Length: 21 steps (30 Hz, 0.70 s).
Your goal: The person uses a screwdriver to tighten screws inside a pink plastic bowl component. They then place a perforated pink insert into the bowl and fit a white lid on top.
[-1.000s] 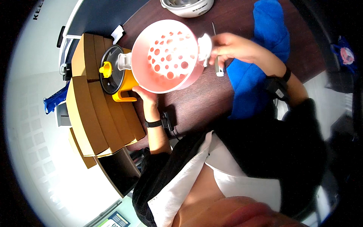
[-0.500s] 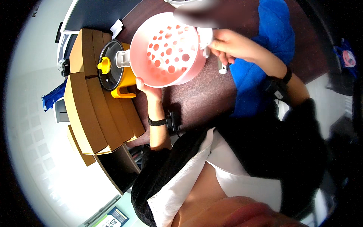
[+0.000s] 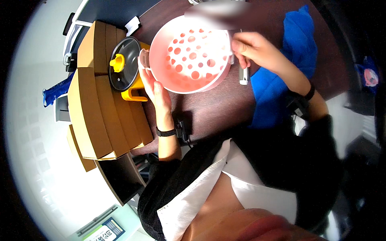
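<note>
A round pink basin (image 3: 159,74) is tilted toward me, and pink-red dots or holes cover its whitish inner bottom. Against its left side, my left hand (image 3: 156,86) has its fingers up at the side handle (image 3: 144,59) and the thumb lower down. My right hand (image 3: 250,46) closes around the right edge, its fingertips hiding the clip or handle there. Just below those fingers is a small grey-and-white piece (image 3: 243,75); whether it touches the hand I cannot tell. A yellow pot (image 3: 134,95) with a dark lid and yellow knob (image 3: 117,63) stands close to my left hand.
Brown cardboard boxes (image 3: 90,112) line the left side of the dark wooden table (image 3: 209,108). A blue cloth (image 3: 273,94) lies under and beside my right forearm. A white scrap (image 3: 132,25) is near the dark partition (image 3: 114,11). The top middle is blurred.
My left hand has moved from under the basin's rim up to its left handle, which no longer sticks out white. The right fingers now cover the white clip. The view has shifted slightly.
</note>
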{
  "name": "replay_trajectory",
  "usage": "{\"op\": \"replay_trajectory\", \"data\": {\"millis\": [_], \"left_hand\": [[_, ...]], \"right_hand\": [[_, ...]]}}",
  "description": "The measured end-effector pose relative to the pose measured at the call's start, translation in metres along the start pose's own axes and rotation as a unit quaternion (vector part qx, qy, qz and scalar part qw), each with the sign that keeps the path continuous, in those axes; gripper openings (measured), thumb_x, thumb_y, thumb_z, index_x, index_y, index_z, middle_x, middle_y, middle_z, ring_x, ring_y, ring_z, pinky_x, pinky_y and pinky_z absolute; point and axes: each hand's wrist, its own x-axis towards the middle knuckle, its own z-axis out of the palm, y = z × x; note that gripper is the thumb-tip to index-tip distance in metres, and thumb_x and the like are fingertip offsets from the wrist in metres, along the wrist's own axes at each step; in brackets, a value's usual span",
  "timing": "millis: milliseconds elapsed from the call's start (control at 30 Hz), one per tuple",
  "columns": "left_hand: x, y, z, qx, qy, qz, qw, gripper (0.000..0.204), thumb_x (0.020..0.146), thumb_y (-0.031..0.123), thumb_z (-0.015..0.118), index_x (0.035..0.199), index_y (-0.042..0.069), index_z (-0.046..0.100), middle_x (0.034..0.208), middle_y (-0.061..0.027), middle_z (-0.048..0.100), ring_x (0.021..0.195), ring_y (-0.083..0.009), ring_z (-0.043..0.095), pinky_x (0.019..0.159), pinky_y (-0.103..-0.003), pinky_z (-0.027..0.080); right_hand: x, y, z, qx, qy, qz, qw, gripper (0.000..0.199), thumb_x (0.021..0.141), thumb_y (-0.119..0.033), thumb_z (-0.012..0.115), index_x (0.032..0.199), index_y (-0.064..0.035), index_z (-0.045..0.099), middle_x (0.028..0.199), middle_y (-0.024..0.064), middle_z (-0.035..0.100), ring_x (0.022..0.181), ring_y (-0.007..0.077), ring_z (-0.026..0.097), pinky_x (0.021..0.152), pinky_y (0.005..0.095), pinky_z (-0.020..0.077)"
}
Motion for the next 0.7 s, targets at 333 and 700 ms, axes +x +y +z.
{"op": "replay_trajectory", "data": {"millis": [333,700], "left_hand": [[-0.005,0.003,0.005,-0.017,-0.006,-0.016,1.000,0.127,0.062,0.069,0.073,0.150,0.013,0.001,0.151,-0.0139,0.022,0.138,-0.0294,0.028,0.110,-0.049,0.028],[0.006,-0.003,0.020,-0.007,-0.008,-0.026,1.000,0.117,0.073,0.063,0.068,0.149,0.008,0.000,0.152,-0.0141,0.020,0.139,-0.0268,0.024,0.113,-0.044,0.022]], "right_hand": [[-0.001,-0.005,-0.029,-0.045,0.004,0.054,0.998,0.039,0.096,-0.040,0.051,0.078,-0.0054,0.054,0.059,0.0000,0.053,0.047,0.0080,0.055,0.044,0.0206,0.0431],[0.061,-0.012,-0.121,-0.131,0.264,0.085,0.952,0.075,0.082,-0.062,0.059,0.121,0.0014,0.048,0.093,0.0095,0.053,0.074,0.0177,0.063,0.054,0.0262,0.0537]]}}
